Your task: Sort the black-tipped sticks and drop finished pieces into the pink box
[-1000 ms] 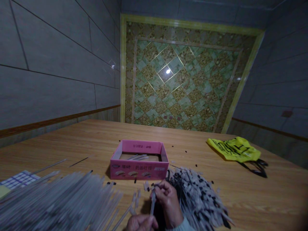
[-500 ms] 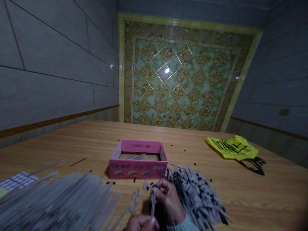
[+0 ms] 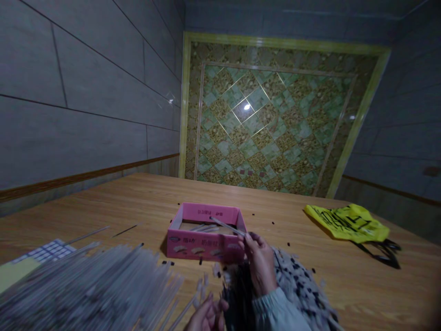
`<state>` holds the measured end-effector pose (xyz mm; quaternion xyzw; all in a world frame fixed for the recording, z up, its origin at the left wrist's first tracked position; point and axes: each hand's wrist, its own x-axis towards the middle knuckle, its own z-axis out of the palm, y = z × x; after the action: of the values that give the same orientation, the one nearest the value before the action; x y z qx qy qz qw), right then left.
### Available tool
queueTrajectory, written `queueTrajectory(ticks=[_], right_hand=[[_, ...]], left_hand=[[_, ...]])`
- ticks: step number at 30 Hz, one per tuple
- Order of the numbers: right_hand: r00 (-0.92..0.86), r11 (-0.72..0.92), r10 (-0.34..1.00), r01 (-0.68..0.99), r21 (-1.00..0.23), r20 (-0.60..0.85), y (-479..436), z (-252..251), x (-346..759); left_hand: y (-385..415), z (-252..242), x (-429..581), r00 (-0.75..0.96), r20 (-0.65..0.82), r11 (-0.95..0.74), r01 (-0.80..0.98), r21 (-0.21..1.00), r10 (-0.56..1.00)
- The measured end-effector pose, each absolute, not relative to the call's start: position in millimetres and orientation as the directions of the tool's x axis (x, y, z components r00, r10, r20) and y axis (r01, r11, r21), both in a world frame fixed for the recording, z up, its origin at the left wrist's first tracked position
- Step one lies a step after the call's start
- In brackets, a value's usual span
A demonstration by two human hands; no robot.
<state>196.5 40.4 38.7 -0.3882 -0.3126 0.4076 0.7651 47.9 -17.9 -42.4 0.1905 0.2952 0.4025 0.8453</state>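
Note:
My right hand (image 3: 258,259) pinches one end of a thin translucent tube (image 3: 228,225) with a dark tip. The tube slants over the open pink box (image 3: 203,248), where several similar tubes (image 3: 206,228) lie. Low in the view, my left hand (image 3: 208,315) is partly cut off by the frame edge; its fingers are loosely curled and apart, with nothing seen in them. Beside it on the left spreads a large heap of long clear tubes (image 3: 113,280). Under and right of my right forearm is a pile of small whitish and black pieces (image 3: 299,280).
A yellow bag (image 3: 347,223) with black lettering and black straps lies at the right of the wooden table (image 3: 275,202). A checked cloth (image 3: 48,253) is at the left edge. Small black bits dot the table, and a thin dark stick (image 3: 124,231) lies behind the heap.
My right hand has moved up and away from my left, carrying the tube from between both hands to above the pink box. My left hand has let go of it. The view has shifted slightly.

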Motion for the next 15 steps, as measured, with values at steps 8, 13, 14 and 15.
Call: queueTrajectory(ticks=[8,13,14,15], right_hand=[[0.407,0.381,0.853,-0.055,-0.923,0.327,110.7,51.1,183.9],[0.215,0.434,0.865,0.133,-0.891,0.453,92.9,36.3,159.7],[0.118,0.436,0.883,0.153,-0.887,0.455,84.9,28.9,150.4],[0.003,0.436,0.897,0.166,-0.885,0.442,76.5,20.3,140.4]], left_hand=[[-13.6,-52.1,48.3,0.503,-0.369,0.617,-0.539,0.573,0.782],[-15.1,-45.9,46.6,0.429,-0.194,0.446,-0.629,0.637,0.882],[-17.2,-42.0,46.1,0.418,-0.132,0.401,-0.665,0.63,0.899],[-19.7,-38.0,45.9,0.424,-0.07,0.373,-0.69,0.621,0.903]])
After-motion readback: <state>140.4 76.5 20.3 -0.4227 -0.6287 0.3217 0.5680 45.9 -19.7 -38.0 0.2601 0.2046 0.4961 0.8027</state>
